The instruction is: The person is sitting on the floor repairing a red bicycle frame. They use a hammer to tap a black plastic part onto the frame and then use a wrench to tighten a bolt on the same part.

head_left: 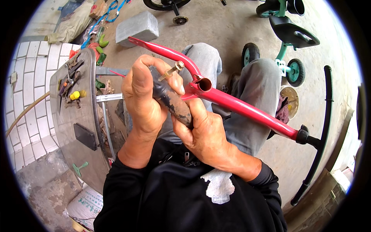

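Note:
In front of my chest, my left hand (145, 91) is closed around a thick dark cylindrical piece (172, 101) with worn black and brown patches. Its lower end is gripped by my right hand (208, 135), thumb and fingers closed around it. A brass-coloured bolt with a nut (171, 71) sticks out beside my left fingers; what holds it is hidden. Just beyond my hands, a red tubular bike frame (247, 110) lies across my legs, its open tube end (204, 84) facing up. A black handlebar (327, 116) is fixed to its right end.
At left stands a metal-topped table (73, 127) with hand tools (69, 79), a yellow piece (75, 95) and a dark flat case (85, 136). A grey block (138, 28) sits ahead. A teal tricycle (288, 46) and a bucket (290, 101) stand right.

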Demonstrator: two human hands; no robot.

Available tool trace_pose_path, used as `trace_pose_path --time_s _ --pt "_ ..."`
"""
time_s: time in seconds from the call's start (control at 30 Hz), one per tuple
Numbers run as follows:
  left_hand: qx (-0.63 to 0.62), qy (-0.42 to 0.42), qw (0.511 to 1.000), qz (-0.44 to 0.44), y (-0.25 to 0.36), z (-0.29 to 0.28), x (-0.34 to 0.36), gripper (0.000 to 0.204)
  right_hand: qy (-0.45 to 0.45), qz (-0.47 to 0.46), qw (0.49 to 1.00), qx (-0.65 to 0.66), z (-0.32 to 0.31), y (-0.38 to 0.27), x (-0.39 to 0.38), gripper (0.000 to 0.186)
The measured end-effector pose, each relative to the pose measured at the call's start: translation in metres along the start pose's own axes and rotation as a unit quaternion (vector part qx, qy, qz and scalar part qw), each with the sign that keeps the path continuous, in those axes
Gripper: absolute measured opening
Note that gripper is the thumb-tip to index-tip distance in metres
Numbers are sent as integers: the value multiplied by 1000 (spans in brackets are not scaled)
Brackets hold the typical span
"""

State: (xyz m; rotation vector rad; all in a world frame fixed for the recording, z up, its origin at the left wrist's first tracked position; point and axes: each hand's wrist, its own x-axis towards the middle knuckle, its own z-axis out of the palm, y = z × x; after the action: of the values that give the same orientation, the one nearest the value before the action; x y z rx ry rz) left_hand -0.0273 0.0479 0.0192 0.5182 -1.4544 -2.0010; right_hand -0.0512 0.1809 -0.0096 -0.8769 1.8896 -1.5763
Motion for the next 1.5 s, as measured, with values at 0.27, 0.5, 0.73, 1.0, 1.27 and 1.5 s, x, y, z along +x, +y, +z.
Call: trace_pose_path --time_s 0.27,0.5,0.73,1.0,1.27,1.5 --pt "-1 -95 995 25 2 -8 5 44 -78 45 991 97 -8 -8 1 28" --pt "-51 -139 989 8 -2 -10 10 41 -106 68 979 161 -13 -12 4 26" --pt "-36 -142 989 -17 -8 -10 11 54 -53 48 992 101 -8 -4 2 31" --pt "-124 -148 978 -80 -21 -1 -22 68 -76 51 993 76 -20 -9 5 39" --pt "-17 -128 989 -67 -4 -10 -24 66 61 -151 975 -152 -70 -28 19 43" --pt "33 -137 984 -112 0 -10 -30 66 85 -261 932 -236 -70 -22 33 37"
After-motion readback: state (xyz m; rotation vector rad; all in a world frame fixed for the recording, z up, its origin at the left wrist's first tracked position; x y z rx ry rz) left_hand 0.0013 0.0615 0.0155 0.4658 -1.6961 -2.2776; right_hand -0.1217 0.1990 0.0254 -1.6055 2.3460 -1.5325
